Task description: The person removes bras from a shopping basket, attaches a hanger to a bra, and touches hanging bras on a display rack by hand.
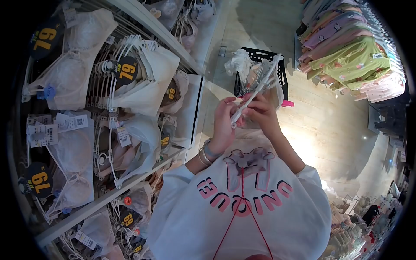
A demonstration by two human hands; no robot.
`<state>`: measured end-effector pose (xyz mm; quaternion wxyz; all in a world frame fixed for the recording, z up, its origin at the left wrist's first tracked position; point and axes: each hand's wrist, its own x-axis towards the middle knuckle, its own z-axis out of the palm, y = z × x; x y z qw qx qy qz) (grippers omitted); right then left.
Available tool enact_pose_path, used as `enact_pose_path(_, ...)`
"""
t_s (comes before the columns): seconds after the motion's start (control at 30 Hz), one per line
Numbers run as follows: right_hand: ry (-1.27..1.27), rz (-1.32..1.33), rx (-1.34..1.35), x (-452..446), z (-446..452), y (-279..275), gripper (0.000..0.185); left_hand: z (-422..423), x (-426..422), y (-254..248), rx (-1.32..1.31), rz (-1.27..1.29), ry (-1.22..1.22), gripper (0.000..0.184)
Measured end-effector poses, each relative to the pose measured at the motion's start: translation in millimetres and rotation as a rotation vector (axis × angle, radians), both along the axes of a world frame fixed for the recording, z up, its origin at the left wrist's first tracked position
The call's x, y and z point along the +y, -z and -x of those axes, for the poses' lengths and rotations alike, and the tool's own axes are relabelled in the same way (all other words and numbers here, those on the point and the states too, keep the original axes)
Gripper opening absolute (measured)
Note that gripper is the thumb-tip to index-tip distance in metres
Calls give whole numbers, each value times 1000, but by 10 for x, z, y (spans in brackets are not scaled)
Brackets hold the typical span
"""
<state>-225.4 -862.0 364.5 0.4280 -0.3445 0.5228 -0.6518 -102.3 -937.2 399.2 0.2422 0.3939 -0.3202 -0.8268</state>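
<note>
In front of my chest I hold a white plastic hanger, slanting up to the right, with a pale garment hanging from it. My left hand, with bands on its wrist, has its fingers curled at the hanger's lower end. My right hand pinches the hanger from the other side. Something small and pinkish shows between the hands, too blurred to name. Beyond them a black basket stands on the floor with white and pale items in it.
Bras on hangers fill the rack at my left, with black round price tags. A white shelf edge runs along it. Folded-over clothes with a green top hang at the right. More garments are at lower right.
</note>
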Motion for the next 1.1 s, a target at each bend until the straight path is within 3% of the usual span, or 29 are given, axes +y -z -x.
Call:
enact_pose_path(0.07,3,34,-35,-27,-13,-25,14,-12,-17,104,29,156,-45,26)
enact_pose_path(0.17,4,-129,-146,6,-17,-20,12,25,-28,61,-87,378,-75,25)
enact_pose_path(0.27,4,-242,-168,1,-54,13,9,22,-117,310,-124,648,-254,26)
enact_pose_path(0.47,-9,-209,-167,-14,-106,-10,9,16,-56,290,-50,754,-282,34)
enact_pose_path(0.77,-23,3,260,-5,-87,-103,15,89,-91,318,-26,755,-345,35)
enact_pose_path(0.97,-50,-60,307,23,-44,-82,15,122,-85,289,-42,741,-344,33)
enact_pose_path(1.1,-69,-64,329,30,-42,0,13,156,-86,261,27,518,-350,30)
